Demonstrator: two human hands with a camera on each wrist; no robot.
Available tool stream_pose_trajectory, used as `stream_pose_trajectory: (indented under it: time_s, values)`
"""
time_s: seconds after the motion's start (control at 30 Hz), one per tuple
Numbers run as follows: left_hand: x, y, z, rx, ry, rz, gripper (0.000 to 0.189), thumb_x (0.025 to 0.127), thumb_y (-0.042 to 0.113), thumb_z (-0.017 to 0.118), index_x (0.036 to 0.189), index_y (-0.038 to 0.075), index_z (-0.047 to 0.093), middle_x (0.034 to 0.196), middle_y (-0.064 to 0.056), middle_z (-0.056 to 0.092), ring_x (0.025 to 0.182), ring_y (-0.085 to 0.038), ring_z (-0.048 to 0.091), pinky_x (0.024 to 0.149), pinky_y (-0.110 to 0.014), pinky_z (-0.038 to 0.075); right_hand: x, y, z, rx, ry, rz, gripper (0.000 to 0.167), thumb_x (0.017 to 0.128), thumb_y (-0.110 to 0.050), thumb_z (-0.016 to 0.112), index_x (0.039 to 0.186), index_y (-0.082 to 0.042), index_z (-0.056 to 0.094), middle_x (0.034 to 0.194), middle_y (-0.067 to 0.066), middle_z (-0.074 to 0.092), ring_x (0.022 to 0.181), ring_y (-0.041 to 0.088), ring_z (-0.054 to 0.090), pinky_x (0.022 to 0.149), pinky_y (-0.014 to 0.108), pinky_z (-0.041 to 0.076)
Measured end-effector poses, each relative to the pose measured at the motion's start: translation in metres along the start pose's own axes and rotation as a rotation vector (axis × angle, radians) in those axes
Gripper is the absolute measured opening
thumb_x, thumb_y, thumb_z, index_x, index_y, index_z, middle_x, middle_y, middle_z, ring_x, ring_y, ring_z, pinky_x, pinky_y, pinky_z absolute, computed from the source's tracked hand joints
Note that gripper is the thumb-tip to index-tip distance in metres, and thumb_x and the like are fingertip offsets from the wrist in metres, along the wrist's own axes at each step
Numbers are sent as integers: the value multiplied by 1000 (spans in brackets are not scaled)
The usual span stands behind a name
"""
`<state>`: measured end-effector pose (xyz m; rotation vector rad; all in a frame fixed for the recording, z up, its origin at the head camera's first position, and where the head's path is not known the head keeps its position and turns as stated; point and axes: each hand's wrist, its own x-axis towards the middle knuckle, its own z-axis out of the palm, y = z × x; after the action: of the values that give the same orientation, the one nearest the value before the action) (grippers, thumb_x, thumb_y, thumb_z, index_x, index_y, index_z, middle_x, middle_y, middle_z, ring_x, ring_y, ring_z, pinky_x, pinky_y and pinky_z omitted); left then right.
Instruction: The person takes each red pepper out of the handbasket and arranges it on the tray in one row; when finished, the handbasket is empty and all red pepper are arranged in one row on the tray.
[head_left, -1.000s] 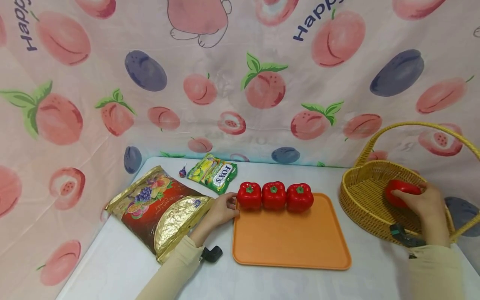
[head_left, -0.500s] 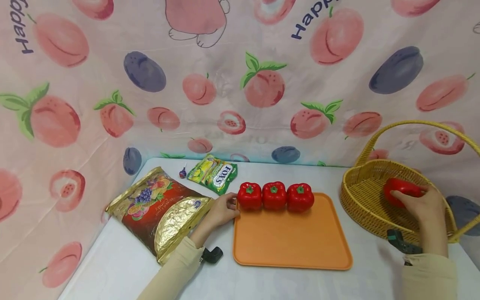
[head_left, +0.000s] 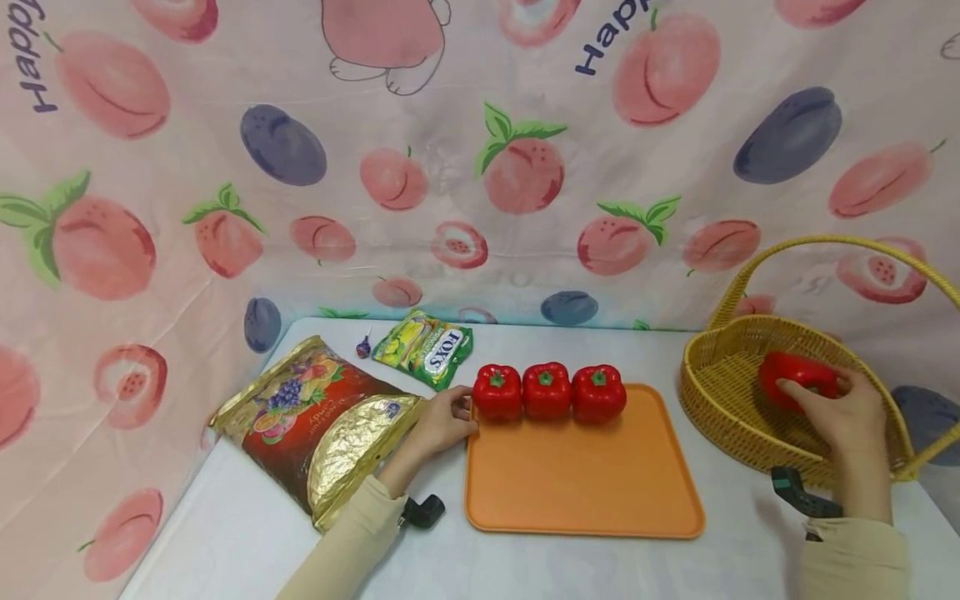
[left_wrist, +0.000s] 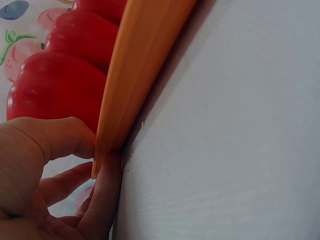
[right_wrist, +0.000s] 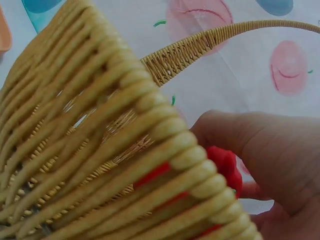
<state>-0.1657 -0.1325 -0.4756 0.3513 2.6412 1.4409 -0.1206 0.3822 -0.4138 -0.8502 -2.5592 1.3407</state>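
In the head view, my right hand (head_left: 843, 408) grips a red bell pepper (head_left: 789, 379) inside the yellow wicker basket (head_left: 701, 392). The right wrist view shows that pepper (right_wrist: 225, 167) partly hidden behind the woven wall, with my thumb over it. My left hand (head_left: 442, 419) pinches the left rim of the orange tray (head_left: 585, 492); in the left wrist view the thumb lies above the tray edge (left_wrist: 125, 90) and a finger beneath. Three red bell peppers (head_left: 547, 392) with green stems stand in a row along the tray's far side, the leftmost close to my left hand.
A large gold and brown candy bag (head_left: 315, 417) lies left of the tray, under my left forearm in this view. Behind it are a green FOX'S candy bag (head_left: 423, 348) and a small lollipop (head_left: 363, 346). The basket's tall handle (head_left: 832, 242) arches over it. A fruit-print cloth hangs behind.
My right hand and the pepper it grips have shifted slightly left within the basket. The left hand keeps its hold on the tray rim, and the row of peppers stays put.
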Motion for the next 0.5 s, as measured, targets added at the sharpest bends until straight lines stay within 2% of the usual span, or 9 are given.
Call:
stream_pose_trajectory:
  time_s: [0.5]
  values:
    - [1,-1,0,9,1,-3,53,74,-1,72,126,0,62,97,-10,64,84,-19,65,74,-31,56,-5,1,1,41,61,-12,90,92,-41,62,156,-1,13,159,28,16,141,49,20,110,64,25]
